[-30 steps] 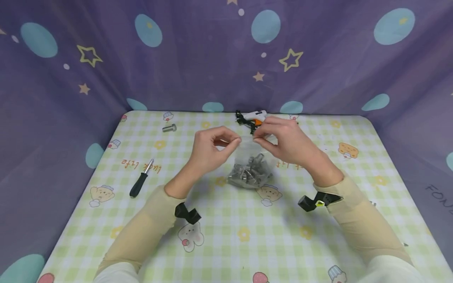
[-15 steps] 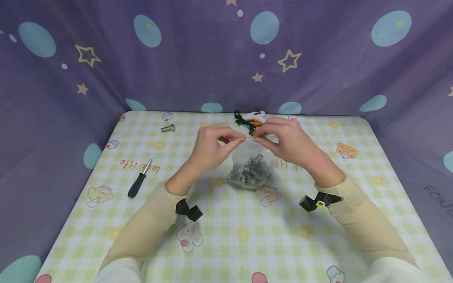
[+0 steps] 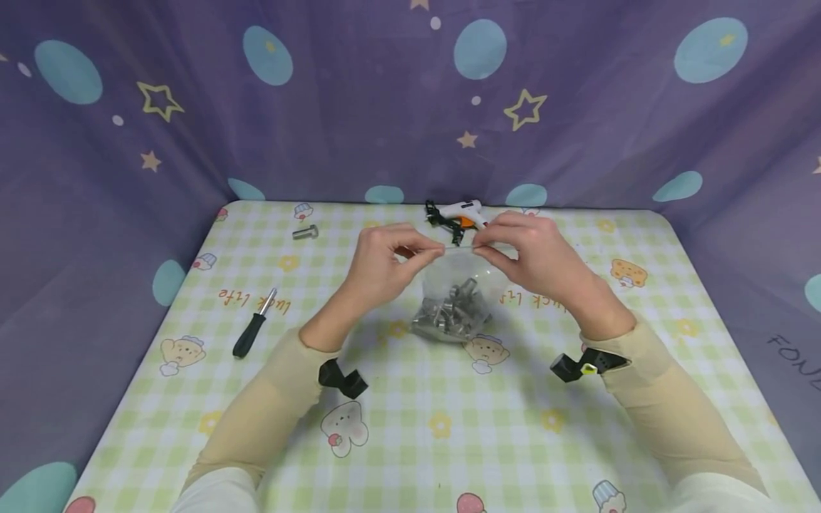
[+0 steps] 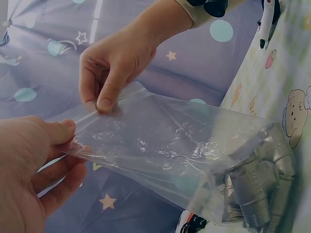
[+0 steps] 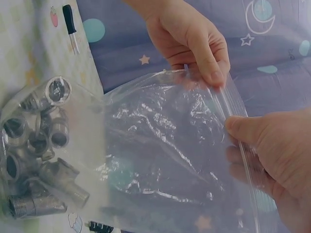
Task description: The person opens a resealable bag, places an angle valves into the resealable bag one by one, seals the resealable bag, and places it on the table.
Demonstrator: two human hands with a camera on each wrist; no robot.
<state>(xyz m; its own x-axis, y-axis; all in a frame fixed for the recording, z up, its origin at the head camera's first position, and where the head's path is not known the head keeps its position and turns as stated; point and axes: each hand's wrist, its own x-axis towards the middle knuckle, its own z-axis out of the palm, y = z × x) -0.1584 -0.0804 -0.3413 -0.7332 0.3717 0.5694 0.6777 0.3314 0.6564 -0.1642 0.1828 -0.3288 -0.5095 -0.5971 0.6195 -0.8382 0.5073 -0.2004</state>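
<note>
A clear zip bag (image 3: 449, 274) stands upright on the table, with several grey metal pipe fittings (image 3: 452, 310) gathered at its bottom. My left hand (image 3: 388, 263) pinches the left end of its top edge between thumb and forefinger. Farther right along the same edge, my right hand (image 3: 532, 253) pinches the zip strip. In the right wrist view the zip strip (image 5: 243, 160) runs between both hands, and threaded ends of the fittings (image 5: 36, 206) show through the plastic. The left wrist view has the bag (image 4: 160, 126) stretched from the fingers down to the fittings (image 4: 252, 189).
A black-handled screwdriver (image 3: 250, 335) lies to the left on the checked tablecloth (image 3: 385, 456). Farther back is a metal bolt (image 3: 305, 232). Behind the bag sits a white glue gun (image 3: 463, 209) with a dark cord (image 3: 442, 219). A purple curtain (image 3: 359, 128) surrounds the table's back and sides.
My left hand moved slightly right along the bag's top edge, then stayed. My right hand has since slid right along that edge, widening the gap between the hands.
</note>
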